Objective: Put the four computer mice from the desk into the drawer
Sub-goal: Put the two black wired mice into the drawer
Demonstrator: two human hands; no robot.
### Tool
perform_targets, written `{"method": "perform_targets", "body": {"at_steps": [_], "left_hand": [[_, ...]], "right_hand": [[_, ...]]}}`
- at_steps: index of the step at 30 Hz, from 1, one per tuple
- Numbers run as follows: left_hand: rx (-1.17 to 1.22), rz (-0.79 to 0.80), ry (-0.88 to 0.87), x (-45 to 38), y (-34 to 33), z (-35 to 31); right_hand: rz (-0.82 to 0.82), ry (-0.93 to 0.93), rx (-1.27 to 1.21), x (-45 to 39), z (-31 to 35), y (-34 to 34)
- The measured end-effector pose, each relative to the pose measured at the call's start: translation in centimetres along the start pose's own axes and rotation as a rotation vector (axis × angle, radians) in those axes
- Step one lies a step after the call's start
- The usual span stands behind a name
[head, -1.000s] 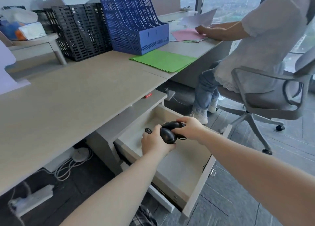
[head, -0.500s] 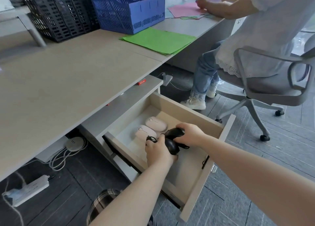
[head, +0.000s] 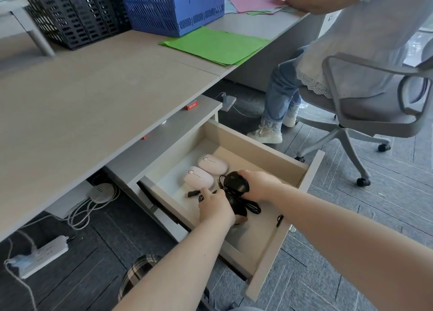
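The open drawer [head: 269, 247] juts out below the desk [head: 93, 95]. Two pale pink mice lie side by side at its back, one [head: 212, 164] behind the other [head: 198, 177]. My right hand [head: 260, 185] grips a black wired mouse [head: 235, 181] low inside the drawer. My left hand [head: 216, 205] closes over a second black mouse [head: 237, 207], mostly hidden under my fingers. Their black cables [head: 251, 207] loop on the drawer floor, and a small dark plug [head: 193, 193] lies beside my left hand.
On the desk lie green paper [head: 215, 44], a blue file rack [head: 171, 5] and a black file rack [head: 70, 15]. Another person sits on a grey swivel chair [head: 365, 109] at the right. A power strip [head: 37, 255] and cables lie on the floor at left.
My view has tilted down toward the drawer. Both hands have lowered the black mice deeper into the drawer, and the two pink mice at the back have come into sight.
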State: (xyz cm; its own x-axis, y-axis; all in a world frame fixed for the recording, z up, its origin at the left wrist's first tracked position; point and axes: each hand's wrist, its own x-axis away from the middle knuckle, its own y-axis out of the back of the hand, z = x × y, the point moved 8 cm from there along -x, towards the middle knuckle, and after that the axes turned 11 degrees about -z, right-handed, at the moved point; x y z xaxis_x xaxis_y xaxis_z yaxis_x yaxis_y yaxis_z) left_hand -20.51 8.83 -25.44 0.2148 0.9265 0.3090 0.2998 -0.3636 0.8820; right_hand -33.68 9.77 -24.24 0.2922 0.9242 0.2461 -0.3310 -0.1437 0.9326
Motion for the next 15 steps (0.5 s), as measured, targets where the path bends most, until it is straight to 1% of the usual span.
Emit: {"method": "perform_targets", "body": {"at_steps": [5,8,11,15], "left_hand": [[-0.057,-0.023,-0.055,-0.7,-0.8,0.3],[-0.065,-0.037,-0.052,-0.7,-0.6,0.3],[-0.076,-0.039,-0.071,-0.4,-0.4,0.0],[-0.105,-0.060,-0.146,0.2,0.4,-0.6]], "right_hand": [[0.003,0.033,0.082,-0.3,-0.3,-0.9],[-0.003,0.030,0.097,-0.4,-0.4,-1.0],[-0.046,0.007,0.079,-0.3,-0.4,-0.4],[-0.078,-0.023,0.046,0.3,-0.3,0.4]]}}
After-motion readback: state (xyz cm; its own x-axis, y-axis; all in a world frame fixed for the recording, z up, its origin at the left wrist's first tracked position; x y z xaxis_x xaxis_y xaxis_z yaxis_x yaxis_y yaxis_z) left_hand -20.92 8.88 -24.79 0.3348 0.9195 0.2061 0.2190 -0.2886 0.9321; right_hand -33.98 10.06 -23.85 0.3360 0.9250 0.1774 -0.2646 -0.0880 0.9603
